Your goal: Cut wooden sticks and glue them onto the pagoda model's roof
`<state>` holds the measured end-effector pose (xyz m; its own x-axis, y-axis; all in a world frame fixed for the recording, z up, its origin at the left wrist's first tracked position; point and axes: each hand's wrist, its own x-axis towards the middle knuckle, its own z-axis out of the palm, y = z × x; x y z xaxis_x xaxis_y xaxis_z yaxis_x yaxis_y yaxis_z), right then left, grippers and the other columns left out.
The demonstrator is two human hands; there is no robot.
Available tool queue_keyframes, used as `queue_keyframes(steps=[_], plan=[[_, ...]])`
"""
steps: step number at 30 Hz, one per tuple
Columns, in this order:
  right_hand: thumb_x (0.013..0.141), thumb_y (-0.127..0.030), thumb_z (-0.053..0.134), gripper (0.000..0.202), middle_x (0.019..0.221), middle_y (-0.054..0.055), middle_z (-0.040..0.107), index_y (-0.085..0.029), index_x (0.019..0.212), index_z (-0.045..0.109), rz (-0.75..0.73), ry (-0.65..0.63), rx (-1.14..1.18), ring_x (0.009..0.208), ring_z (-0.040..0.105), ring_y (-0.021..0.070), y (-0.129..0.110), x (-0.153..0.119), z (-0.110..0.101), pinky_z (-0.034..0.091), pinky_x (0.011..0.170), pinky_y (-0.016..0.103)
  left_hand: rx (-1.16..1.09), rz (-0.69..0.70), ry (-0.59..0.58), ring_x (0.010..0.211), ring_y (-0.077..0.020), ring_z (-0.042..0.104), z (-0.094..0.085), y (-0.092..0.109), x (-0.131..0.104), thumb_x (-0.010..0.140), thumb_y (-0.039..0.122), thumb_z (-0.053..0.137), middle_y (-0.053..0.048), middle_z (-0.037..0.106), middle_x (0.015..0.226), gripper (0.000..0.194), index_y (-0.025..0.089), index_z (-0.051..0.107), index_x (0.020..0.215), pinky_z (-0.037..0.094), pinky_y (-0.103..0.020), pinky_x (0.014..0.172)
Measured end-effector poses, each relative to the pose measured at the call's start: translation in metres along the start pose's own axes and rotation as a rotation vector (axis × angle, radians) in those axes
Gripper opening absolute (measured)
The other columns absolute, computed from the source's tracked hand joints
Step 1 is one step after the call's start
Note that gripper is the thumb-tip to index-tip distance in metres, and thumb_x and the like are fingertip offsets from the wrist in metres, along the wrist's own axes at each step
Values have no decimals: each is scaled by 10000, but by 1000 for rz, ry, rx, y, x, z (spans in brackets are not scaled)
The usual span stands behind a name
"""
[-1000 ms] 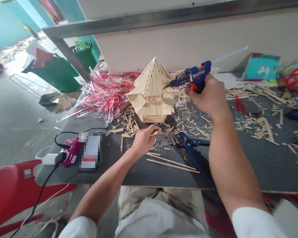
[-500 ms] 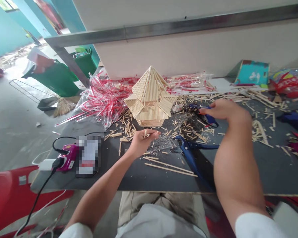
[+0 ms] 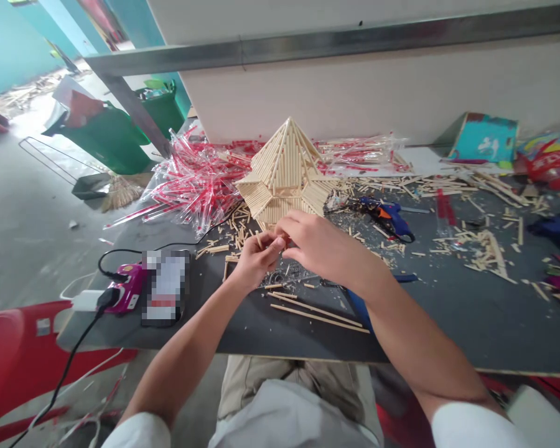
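Note:
In front of the stick-built model (image 3: 284, 162), my two hands meet above the table. My left hand (image 3: 256, 260) is closed, with short wooden stick pieces (image 3: 259, 240) showing between its fingers. My right hand (image 3: 315, 246) comes in from the right, its thumb and fingers pinched at the left fingertips; what it grips is hidden. Beyond it lies a blue glue gun (image 3: 389, 219) with an orange trigger. A blue-handled cutter (image 3: 360, 309) is mostly covered by my right forearm. Long thin sticks (image 3: 320, 316) lie nearer to me.
Red-tipped plastic packets (image 3: 200, 180) pile up at the back left. Offcuts (image 3: 488, 252) scatter across the dark table (image 3: 448, 311). A phone (image 3: 168, 286) and a purple power strip (image 3: 131, 289) with cables sit at the left edge. A red chair (image 3: 18, 354) stands beside it.
My right hand has let go of the glue gun, which now rests on the table, and has moved left to my left hand. My left hand has turned slightly, still holding stick pieces.

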<state>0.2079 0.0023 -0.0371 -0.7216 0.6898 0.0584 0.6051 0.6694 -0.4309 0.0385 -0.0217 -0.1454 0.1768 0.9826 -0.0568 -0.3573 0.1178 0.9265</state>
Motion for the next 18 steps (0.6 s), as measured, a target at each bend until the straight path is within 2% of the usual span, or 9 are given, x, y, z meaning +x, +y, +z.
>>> queue_keyframes(steps=[6,8,10,13,16,18], plan=[[913,-149,697,113,1011,75,658,-150,1023,666,-77,59,24,895,631,202,7,-2,-8,465,790,341,17,11,24,405,0,206,3,4,0,848,567,791,93,409,571,451,156,606,846,201,-157,386],[897,-178,732,128,990,58,664,-173,1013,678,-89,159,24,858,633,192,11,-5,-18,480,797,343,9,5,58,403,5,208,4,5,-1,871,582,761,74,492,644,443,162,624,907,190,-156,372],[894,-245,757,185,1021,53,678,-211,1065,695,-48,320,41,821,640,187,20,-7,-27,506,820,360,10,-29,76,405,9,226,6,6,-1,869,577,764,56,550,713,441,166,649,976,174,-154,363],[907,-350,748,290,1121,68,685,-261,1179,705,47,550,62,805,652,200,39,-3,-35,541,851,402,-4,-111,43,398,4,218,8,7,-2,863,552,779,67,514,648,434,155,673,1004,157,-151,363],[934,-388,706,308,1142,79,685,-268,1217,719,69,668,88,800,653,202,58,8,-29,559,854,411,-8,-140,-5,392,6,222,10,4,-3,873,543,771,68,503,634,427,145,688,1003,173,-154,363],[955,-405,675,325,1151,82,682,-277,1249,725,81,685,97,784,647,194,68,18,-21,563,850,403,13,-140,-15,395,11,234,10,1,-4,878,541,767,64,504,659,425,143,695,1005,176,-154,364]])
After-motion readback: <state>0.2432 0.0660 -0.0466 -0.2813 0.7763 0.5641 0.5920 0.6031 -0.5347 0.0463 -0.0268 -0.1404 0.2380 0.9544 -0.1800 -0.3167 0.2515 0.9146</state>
